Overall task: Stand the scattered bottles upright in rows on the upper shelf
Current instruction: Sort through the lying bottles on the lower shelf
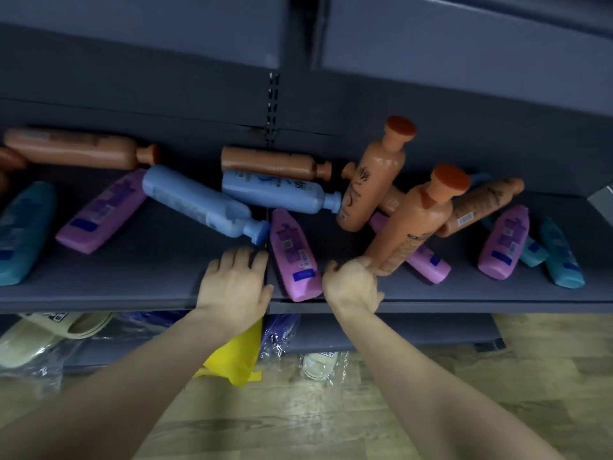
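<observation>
Bottle [414, 220], orange-capped, base gripped by right hand [351, 287].

The upper shelf [132, 287] is stretching right across, with bottles lying all over it. The left hand [235, 283] is resting on its front part, the right hand [353, 285] is sitting just to the right, and the flat bottle [293, 257] is lying between them. The tilted bottle [414, 220] is rising from the right hand toward the back, and the leaning bottle [371, 180] is standing just behind it, to the left. Further left, the back pair [272, 164] is lying side by side near the rear, and the diagonal bottle [199, 200] is lying beside them, cap near the left hand. Below the shelf, slippers [49, 330] are lying at the left
</observation>
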`<state>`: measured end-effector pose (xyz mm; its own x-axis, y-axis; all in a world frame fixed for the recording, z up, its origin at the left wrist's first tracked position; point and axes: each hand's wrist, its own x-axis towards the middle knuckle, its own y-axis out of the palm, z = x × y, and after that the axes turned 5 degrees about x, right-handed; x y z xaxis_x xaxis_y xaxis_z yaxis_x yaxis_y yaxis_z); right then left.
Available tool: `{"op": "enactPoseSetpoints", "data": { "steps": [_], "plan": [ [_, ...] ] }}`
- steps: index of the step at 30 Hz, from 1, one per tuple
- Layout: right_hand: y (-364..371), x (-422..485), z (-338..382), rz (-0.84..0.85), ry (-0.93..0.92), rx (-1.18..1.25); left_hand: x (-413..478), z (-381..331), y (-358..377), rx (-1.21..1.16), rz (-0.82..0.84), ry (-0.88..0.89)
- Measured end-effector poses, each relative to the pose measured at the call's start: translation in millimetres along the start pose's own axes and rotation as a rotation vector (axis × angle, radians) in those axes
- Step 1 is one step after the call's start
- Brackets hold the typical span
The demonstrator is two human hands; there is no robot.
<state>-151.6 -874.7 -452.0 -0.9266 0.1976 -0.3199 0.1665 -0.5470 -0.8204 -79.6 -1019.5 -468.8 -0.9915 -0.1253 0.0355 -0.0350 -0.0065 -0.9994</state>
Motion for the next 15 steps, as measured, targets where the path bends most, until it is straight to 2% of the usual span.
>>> {"op": "enactPoseSetpoints", "data": {
  "steps": [6, 15],
  "plan": [
    [20, -29, 48, 0.007, -0.325, -0.264, -16, 55, -5, 0.003, 0.046, -0.047],
    [69, -71, 102, 0.099, -0.468, -0.410, -42, 130, -12, 0.028, 0.090, -0.194]
  ]
}}
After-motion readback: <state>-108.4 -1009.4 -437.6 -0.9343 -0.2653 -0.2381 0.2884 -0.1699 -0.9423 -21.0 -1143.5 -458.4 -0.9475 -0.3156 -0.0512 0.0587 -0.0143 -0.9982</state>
